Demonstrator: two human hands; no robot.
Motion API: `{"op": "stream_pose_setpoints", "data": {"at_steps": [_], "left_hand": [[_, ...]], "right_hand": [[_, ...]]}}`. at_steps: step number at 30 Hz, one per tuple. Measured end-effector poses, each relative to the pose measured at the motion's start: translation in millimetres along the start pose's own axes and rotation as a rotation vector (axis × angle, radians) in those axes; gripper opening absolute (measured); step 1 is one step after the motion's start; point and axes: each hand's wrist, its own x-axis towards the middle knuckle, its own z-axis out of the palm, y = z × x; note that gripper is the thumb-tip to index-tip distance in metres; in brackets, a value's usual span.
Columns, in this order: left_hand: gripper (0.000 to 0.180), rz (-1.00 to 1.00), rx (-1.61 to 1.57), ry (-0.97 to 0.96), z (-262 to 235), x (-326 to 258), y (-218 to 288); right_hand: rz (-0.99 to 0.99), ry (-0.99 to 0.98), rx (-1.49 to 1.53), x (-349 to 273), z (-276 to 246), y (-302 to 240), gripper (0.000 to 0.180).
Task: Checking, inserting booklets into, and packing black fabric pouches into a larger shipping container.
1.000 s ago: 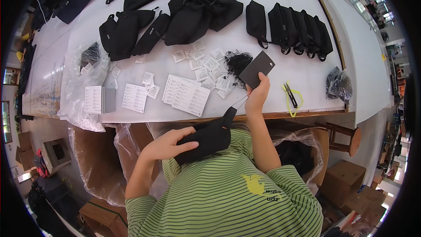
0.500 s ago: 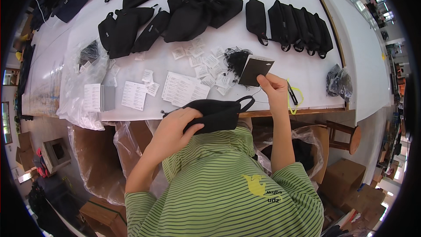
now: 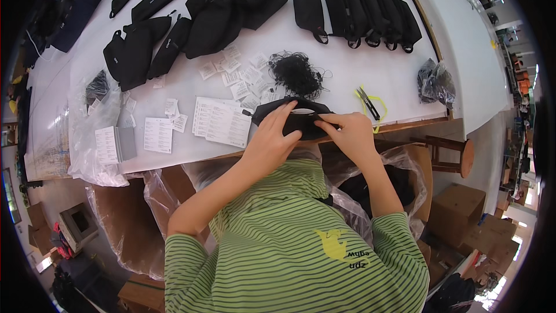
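Note:
A small black zip pouch (image 3: 313, 134) is held at the table's front edge, its opening parted. My left hand (image 3: 273, 134) grips its left part, fingers over the far rim and thumb on the near side. At the right end of the opening, my right hand (image 3: 352, 134) pinches the pouch's edge between thumb and fingertips. Between the hands, a pale edge (image 3: 302, 111) of something shows in the opening; its lower part is hidden. Just beyond the pouch lies a tangle of black strings (image 3: 296, 74). Printed white cards (image 3: 229, 129) lie to the left.
Black pouches are piled (image 3: 215, 23) at the far left, and several stand in a row (image 3: 370, 14) at the far right. Snips with a yellow cord (image 3: 370, 106) lie right of my hands. Small white tags (image 3: 240, 75) are scattered mid-table. A wooden stool (image 3: 466, 158) stands beyond the table edge.
My right hand has brought the dark folded card down to the pouch, and the card's dark face no longer shows. Both hands now hold the pouch. The view has shifted slightly.

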Motion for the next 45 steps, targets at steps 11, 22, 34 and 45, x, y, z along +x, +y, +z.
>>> {"op": "stream_pose_setpoints", "data": {"at_steps": [11,22,34,45], "left_hand": [[0.017,0.053,0.028,-0.143,-1.3,7.4,-11.1],[0.027,-0.337,0.018,0.004,-39.9,38.1,-73.8],[0.019,-0.542,-0.029,0.028,-56.4,30.8,-90.4],[0.061,-0.307,0.056,0.434,-70.7,3.8,-20.0]], "right_hand": [[-0.231,-0.202,-0.117,24.0,0.6,1.1,0.027],[-0.344,-0.223,-0.087,13.3,-2.3,9.3,0.019],[-0.377,-0.201,-0.103,20.5,-4.4,0.3,0.018],[-0.529,0.058,-0.034,41.1,-24.0,-43.1,0.014]]}}
